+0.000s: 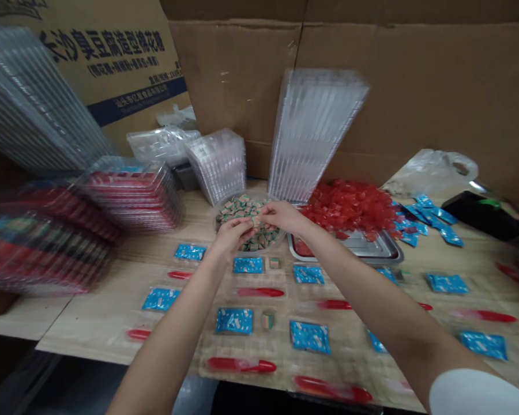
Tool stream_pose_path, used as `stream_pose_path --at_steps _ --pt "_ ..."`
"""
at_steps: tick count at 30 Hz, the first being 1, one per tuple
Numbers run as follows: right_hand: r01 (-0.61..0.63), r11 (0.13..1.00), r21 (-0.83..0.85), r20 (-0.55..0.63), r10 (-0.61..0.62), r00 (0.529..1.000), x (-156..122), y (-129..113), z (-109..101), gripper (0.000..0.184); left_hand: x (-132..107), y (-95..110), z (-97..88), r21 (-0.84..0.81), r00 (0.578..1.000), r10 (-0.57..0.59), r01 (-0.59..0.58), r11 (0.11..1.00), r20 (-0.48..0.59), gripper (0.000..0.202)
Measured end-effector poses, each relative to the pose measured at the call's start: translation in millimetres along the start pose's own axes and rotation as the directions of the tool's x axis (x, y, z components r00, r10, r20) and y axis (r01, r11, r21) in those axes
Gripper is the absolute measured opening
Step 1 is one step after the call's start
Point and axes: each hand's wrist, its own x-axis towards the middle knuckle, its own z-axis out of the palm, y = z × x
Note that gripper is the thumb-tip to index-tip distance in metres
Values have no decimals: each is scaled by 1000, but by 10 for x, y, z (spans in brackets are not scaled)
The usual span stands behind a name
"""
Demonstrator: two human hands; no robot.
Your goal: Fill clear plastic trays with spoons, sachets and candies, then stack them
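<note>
Both of my hands meet above a round clear tub [218, 226] filled with small layered square candies [242, 206]. My left hand [236, 235] is closed, its thumb and fingers pinching at a pale candy piece [256, 222]. From the other side, my right hand [283, 218] also pinches at this spot, and its fingertips are slightly blurred. Clear trays hold blue packets [234, 321] and red spoon-like pieces [242, 365] in front of the tub. One layered candy [267, 320] sits beside a packet in a tray.
A metal tray [367, 249] with a heap of red translucent pieces [350, 207] stands right of the tub. Behind are stacked clear trays [315, 132] and cardboard [436, 86]. Filled packs [130, 193] are piled at left. Loose blue packets [450, 235] and a black tape dispenser [480, 214] lie at right.
</note>
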Motion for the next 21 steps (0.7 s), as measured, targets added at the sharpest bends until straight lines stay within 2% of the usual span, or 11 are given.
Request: stream_pose_path --at_steps 8,12,14,17,19,21 --pt "29 997 -73 -64 -34 997 -217 -71 -141 17 -205 40 153 21 994 -52 50 999 99 7" --pt "9 996 94 -144 5 990 -464 -65 -232 13 -309 -10 391 7 991 -9 8 1000 134 7" --pt "-37 970 239 -160 77 984 -653 -42 -339 12 -383 -71 564 22 987 11 -15 1000 159 7" --pt "-113 915 386 -31 136 990 -1042 21 -577 11 -568 -214 852 70 972 18 -35 997 235 10" --pt "-142 907 396 -9 159 987 -1359 92 -723 11 -743 -352 1022 114 960 -11 -22 993 281 13" --pt "-161 926 341 -81 199 977 -1693 194 -797 10 -937 -523 1136 214 948 -70 2 977 310 13"
